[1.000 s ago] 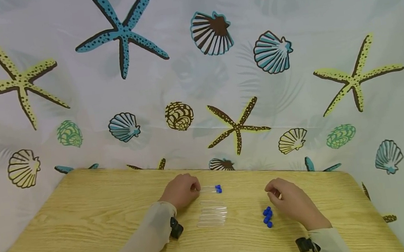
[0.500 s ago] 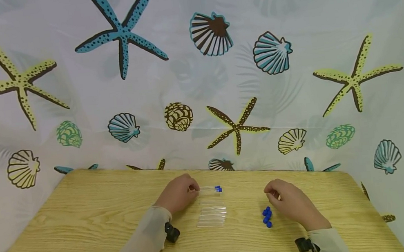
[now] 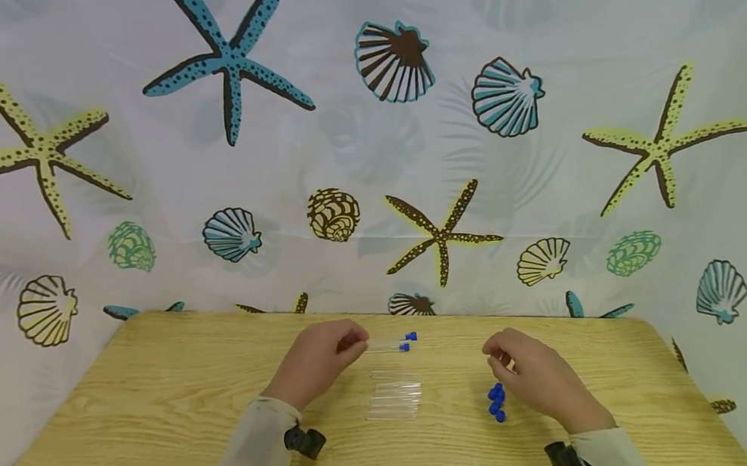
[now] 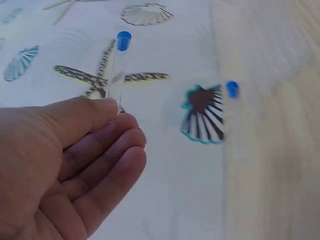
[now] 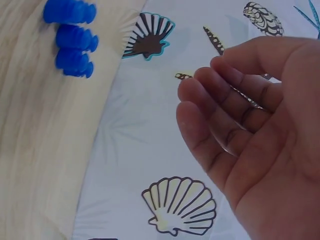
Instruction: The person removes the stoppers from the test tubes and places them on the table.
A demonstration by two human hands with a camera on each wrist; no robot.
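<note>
Between thumb and fingertips, my left hand (image 3: pixel 318 356) pinches a clear test tube (image 4: pixel 116 75) with a blue cap (image 4: pixel 123 40) at its far end. A second capped test tube (image 4: pixel 237 125) lies on the table close by; in the head view its blue cap (image 3: pixel 404 347) shows just in front of the held tube's cap (image 3: pixel 412 336). My right hand (image 3: pixel 538 371) hovers with loosely bent fingers and holds nothing, as the right wrist view shows. Several loose blue caps (image 3: pixel 497 402) lie in a small cluster beside it.
Several uncapped clear test tubes (image 3: pixel 394 396) lie side by side in front of the capped ones. The wooden table (image 3: pixel 159 407) ends at the back against a cloth (image 3: pixel 336 138) printed with shells and starfish.
My left hand has turned and its wrist has shifted left, raising one capped test tube away from the other, so their caps now stand apart. My right hand has moved slightly left.
</note>
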